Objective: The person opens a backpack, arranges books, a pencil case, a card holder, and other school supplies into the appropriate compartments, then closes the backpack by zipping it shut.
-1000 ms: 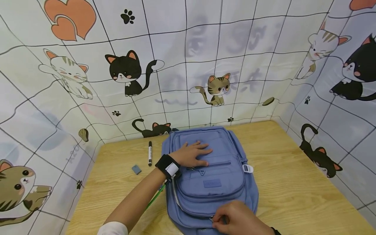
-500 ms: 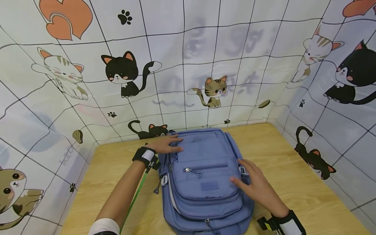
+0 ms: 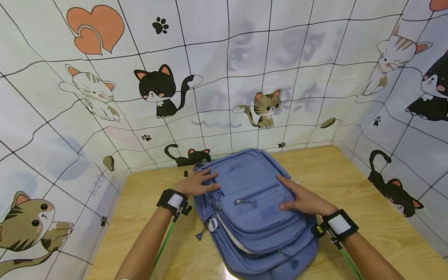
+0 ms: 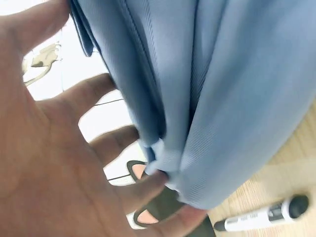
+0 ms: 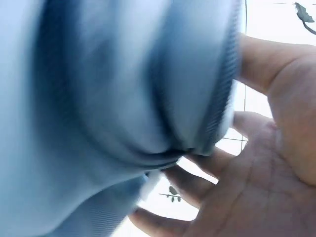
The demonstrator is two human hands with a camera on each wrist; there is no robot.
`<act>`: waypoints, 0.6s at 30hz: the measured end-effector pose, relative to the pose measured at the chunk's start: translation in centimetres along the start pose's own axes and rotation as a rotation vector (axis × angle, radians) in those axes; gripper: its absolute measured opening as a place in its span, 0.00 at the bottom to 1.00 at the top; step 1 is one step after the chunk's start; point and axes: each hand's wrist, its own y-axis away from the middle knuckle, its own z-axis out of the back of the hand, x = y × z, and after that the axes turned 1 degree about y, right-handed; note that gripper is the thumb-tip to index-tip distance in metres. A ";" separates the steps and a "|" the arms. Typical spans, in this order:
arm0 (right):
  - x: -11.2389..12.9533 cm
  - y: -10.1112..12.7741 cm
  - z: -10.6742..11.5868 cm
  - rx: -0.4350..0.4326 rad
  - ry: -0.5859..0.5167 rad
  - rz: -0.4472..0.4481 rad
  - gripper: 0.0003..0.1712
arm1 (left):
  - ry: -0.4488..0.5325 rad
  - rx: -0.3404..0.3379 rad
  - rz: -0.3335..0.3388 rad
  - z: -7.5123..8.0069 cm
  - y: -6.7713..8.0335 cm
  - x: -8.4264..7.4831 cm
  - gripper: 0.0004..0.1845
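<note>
The blue backpack (image 3: 257,212) lies front side up in the lower middle of the head view, its long axis slanting from upper left to lower right, the carrying end away from me. It sits between my two hands and touches both, so neither is nearer. My left hand (image 3: 197,183) is at its upper left edge, with the bulk of the bag down and to the right of it; those fingers are spread loosely against the fabric. My right hand (image 3: 301,197) is set lower, on the right edge, the bag running off to its left; its fingers are extended too, lying along the side without clasping it. The front pocket's zip pull (image 3: 240,202) lies between them. A whiteboard marker (image 4: 264,217) rests beyond my left fingers on the wooden counter (image 3: 364,221), and a cat-printed sheet (image 3: 210,97) fills the background.
</note>
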 end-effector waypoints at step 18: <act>1.5 -7.9 5.4 0.378 0.219 -0.059 0.61 | -0.065 -0.165 0.040 -5.4 9.5 -4.4 0.42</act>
